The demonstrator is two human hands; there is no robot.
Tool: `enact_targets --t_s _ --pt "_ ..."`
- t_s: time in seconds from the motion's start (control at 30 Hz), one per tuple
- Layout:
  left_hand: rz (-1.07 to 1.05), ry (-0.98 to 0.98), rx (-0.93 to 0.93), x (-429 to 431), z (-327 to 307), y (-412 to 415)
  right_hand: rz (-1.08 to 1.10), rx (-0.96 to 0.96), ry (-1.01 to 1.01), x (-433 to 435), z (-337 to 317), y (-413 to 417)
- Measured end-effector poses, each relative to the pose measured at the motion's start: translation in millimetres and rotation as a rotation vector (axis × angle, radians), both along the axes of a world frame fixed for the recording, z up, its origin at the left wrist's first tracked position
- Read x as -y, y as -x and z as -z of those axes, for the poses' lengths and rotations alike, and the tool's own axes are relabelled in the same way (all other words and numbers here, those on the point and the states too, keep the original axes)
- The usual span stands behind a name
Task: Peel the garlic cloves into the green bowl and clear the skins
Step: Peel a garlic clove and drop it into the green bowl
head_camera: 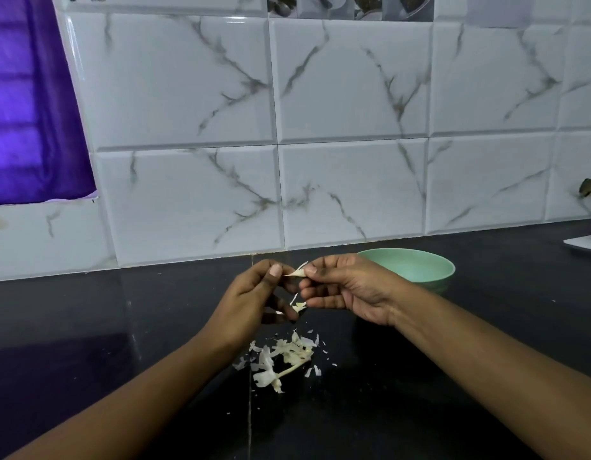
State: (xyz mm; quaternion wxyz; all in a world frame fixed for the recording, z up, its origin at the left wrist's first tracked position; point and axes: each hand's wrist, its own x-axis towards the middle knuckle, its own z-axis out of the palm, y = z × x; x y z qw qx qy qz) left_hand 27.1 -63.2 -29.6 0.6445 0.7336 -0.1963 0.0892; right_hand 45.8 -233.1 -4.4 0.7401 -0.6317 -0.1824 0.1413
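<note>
Left hand (254,295) and right hand (352,288) pinch garlic clove (297,271) beside green bowl (420,264); skin likely papery, fragile; grip its tip.

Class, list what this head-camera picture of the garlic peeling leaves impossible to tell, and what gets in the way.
1. Contents of the green bowl, head view: its near rim and the right hand hide the bottom.
2. Clove, head view: fingers of the left hand and right hand cover it; only the pinched skin strip shows.
3. White flat object, head view: cut off by the right edge.
</note>
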Motion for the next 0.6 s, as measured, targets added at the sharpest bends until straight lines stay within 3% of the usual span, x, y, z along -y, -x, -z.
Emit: enact_targets --t_s 0.17,0.43,0.5,0.6 --pt "-0.058 -0.032 0.02 0.6 -2.0 -1.0 0.04 0.056 0.043 -0.5 2.9 -1.3" --pt "-0.433 -0.383 0.427 -3.4 -4.1 1.0 0.085 0.147 0.059 -3.2 4.7 -1.5" --pt "-0.417 -0.311 0.351 -2.2 -4.5 0.6 0.118 0.241 0.074 -5.9 6.2 -2.4" --pt "-0.194 -0.021 0.072 0.0 -7.8 2.5 0.14 0.39 0.1 -7.2 8.5 -4.0"
